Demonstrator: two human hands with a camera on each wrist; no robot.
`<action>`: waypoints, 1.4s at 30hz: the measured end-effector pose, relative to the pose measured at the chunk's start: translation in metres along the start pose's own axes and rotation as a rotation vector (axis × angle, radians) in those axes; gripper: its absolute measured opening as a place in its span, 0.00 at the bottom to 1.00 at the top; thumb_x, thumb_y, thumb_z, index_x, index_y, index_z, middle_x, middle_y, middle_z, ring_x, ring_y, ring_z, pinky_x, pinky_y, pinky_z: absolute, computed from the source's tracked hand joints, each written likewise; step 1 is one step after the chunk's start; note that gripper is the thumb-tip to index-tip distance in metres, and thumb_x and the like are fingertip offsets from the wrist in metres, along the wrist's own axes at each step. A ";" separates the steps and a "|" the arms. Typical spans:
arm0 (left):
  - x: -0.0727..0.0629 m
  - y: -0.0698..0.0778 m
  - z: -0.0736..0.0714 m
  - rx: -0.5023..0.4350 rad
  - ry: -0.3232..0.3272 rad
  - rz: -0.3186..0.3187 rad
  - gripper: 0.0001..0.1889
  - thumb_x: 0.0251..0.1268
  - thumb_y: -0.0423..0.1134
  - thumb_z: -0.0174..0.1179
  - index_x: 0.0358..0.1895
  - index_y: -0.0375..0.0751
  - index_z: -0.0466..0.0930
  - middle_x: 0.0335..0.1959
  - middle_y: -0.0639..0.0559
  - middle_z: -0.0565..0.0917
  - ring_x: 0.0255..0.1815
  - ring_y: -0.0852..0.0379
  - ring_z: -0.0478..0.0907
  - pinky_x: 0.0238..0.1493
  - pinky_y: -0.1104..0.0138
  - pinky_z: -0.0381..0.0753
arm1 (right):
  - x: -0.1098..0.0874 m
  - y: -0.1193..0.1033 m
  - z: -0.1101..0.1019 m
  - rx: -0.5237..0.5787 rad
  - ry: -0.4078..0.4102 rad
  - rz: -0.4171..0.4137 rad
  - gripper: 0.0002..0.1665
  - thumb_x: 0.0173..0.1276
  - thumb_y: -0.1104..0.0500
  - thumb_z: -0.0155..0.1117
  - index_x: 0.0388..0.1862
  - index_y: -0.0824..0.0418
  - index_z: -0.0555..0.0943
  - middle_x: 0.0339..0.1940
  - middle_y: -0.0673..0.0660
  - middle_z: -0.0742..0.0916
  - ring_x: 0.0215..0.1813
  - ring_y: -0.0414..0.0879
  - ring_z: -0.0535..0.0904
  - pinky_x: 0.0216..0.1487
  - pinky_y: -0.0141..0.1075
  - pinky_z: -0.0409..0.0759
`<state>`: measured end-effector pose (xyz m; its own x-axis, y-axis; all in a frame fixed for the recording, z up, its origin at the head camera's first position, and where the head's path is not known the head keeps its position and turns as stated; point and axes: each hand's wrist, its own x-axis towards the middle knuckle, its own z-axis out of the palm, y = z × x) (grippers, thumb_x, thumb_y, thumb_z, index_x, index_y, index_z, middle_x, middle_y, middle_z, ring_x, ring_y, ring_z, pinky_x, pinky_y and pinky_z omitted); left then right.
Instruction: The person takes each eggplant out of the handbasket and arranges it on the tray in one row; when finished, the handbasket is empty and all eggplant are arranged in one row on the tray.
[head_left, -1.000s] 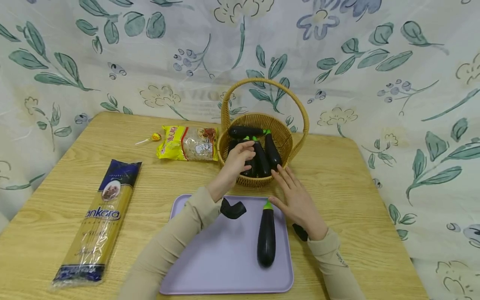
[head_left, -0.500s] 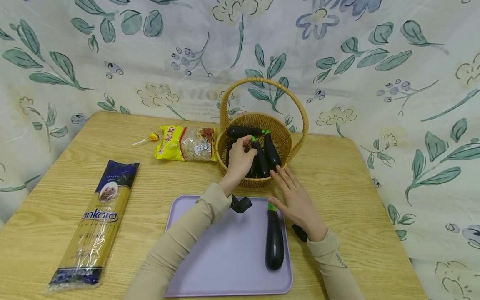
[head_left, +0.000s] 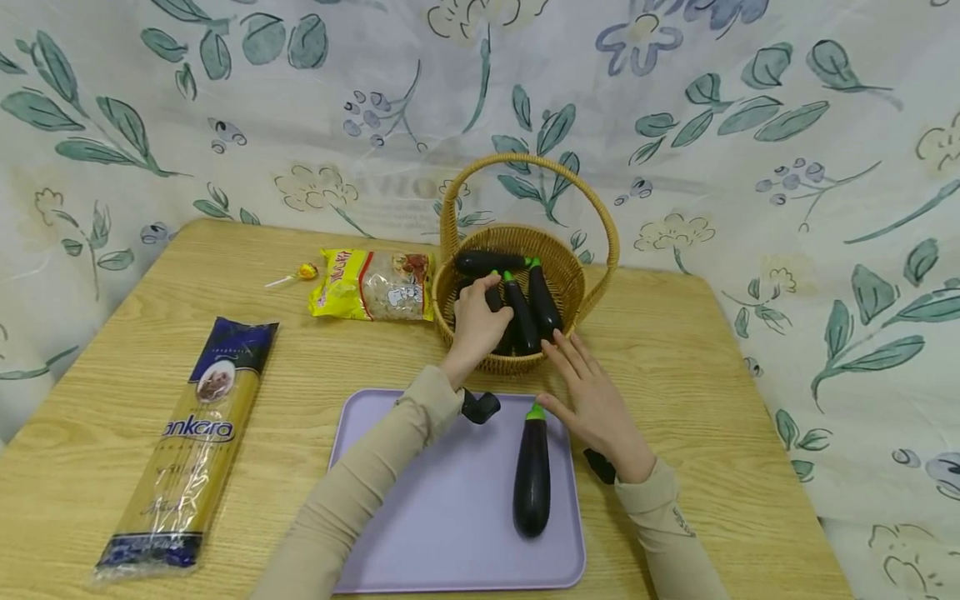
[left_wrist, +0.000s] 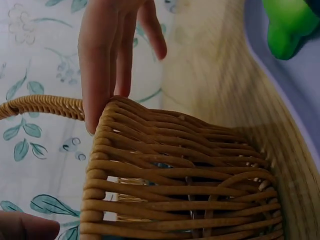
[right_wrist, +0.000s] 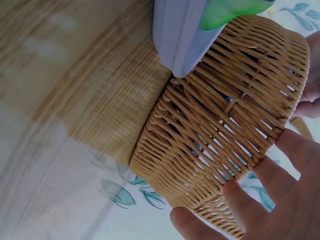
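Observation:
My left hand [head_left: 480, 321] reaches into the wicker basket [head_left: 567, 258], its thumb and fingers round the upper part of a dark eggplant [head_left: 492, 297] with a green stem. The hand covers part of that eggplant. More eggplants lie beside and behind it, among them one [head_left: 522, 317] just to the right. The fingers of my right hand [head_left: 596, 408] are spread, with the tips against the basket's front right rim; the right wrist view shows these fingers [right_wrist: 272, 180] against the weave. Another eggplant [head_left: 532, 475] lies on the lilac tray [head_left: 435, 517], near its right side.
A pack of spaghetti [head_left: 198, 442] lies on the left of the wooden table [head_left: 697, 375]. A yellow and clear food bag [head_left: 375, 286] sits left of the basket, with a lollipop [head_left: 306, 272] beyond it. Flowered cloth [head_left: 300, 125] hangs behind the table. The basket's tall handle [head_left: 525, 158] arches over its opening.
My left hand has moved right and closed round an eggplant in the basket. The eggplant on the tray rolled right, then back left. My right hand has stayed at the rim.

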<state>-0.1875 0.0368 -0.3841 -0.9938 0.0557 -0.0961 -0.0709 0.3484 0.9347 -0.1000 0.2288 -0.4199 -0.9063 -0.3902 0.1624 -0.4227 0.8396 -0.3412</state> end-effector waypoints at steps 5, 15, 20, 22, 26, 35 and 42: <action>0.001 -0.002 0.006 0.135 -0.009 0.020 0.31 0.66 0.36 0.58 0.72 0.47 0.62 0.72 0.38 0.57 0.71 0.39 0.55 0.61 0.47 0.68 | 0.000 0.000 0.000 0.005 -0.006 0.010 0.45 0.68 0.46 0.62 0.78 0.55 0.56 0.80 0.59 0.58 0.80 0.58 0.48 0.75 0.55 0.55; 0.003 -0.003 0.012 0.285 0.008 0.016 0.31 0.64 0.38 0.60 0.72 0.52 0.63 0.73 0.40 0.58 0.68 0.39 0.59 0.54 0.49 0.72 | 0.000 0.000 0.000 0.004 -0.006 0.000 0.44 0.69 0.42 0.59 0.78 0.55 0.56 0.80 0.59 0.58 0.80 0.58 0.48 0.75 0.55 0.55; 0.004 0.000 0.003 0.010 0.046 -0.043 0.31 0.65 0.34 0.58 0.71 0.50 0.63 0.71 0.42 0.62 0.67 0.42 0.61 0.55 0.53 0.69 | -0.001 0.000 0.000 0.002 -0.009 -0.004 0.44 0.70 0.39 0.56 0.78 0.55 0.56 0.80 0.59 0.58 0.80 0.58 0.48 0.75 0.54 0.55; 0.004 0.001 0.000 -0.097 0.063 -0.055 0.30 0.66 0.33 0.56 0.71 0.49 0.63 0.70 0.44 0.64 0.63 0.43 0.65 0.51 0.56 0.69 | -0.001 -0.001 0.000 0.004 -0.011 -0.004 0.44 0.70 0.40 0.56 0.78 0.55 0.56 0.80 0.59 0.58 0.80 0.59 0.47 0.75 0.55 0.55; -0.001 0.005 -0.006 -0.247 0.079 -0.055 0.29 0.67 0.33 0.53 0.71 0.46 0.63 0.69 0.44 0.66 0.58 0.45 0.70 0.52 0.58 0.72 | -0.001 -0.001 0.000 0.004 -0.014 0.004 0.45 0.69 0.41 0.58 0.78 0.55 0.55 0.80 0.59 0.57 0.80 0.59 0.47 0.76 0.55 0.55; -0.016 0.007 -0.017 -0.416 0.065 -0.026 0.27 0.67 0.30 0.49 0.70 0.44 0.65 0.68 0.45 0.68 0.59 0.46 0.69 0.59 0.56 0.71 | 0.000 -0.001 0.000 0.009 -0.017 0.006 0.45 0.69 0.42 0.58 0.78 0.55 0.55 0.80 0.59 0.57 0.80 0.58 0.47 0.76 0.55 0.54; -0.024 0.010 -0.020 -0.532 -0.007 -0.077 0.26 0.68 0.29 0.48 0.70 0.41 0.66 0.66 0.43 0.71 0.64 0.47 0.68 0.65 0.56 0.67 | 0.000 0.000 0.001 0.011 -0.010 0.007 0.44 0.69 0.41 0.58 0.78 0.55 0.55 0.80 0.59 0.57 0.80 0.58 0.47 0.75 0.55 0.55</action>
<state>-0.1658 0.0200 -0.3659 -0.9835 0.0553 -0.1720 -0.1790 -0.1702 0.9690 -0.0997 0.2282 -0.4208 -0.9091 -0.3885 0.1504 -0.4164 0.8380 -0.3527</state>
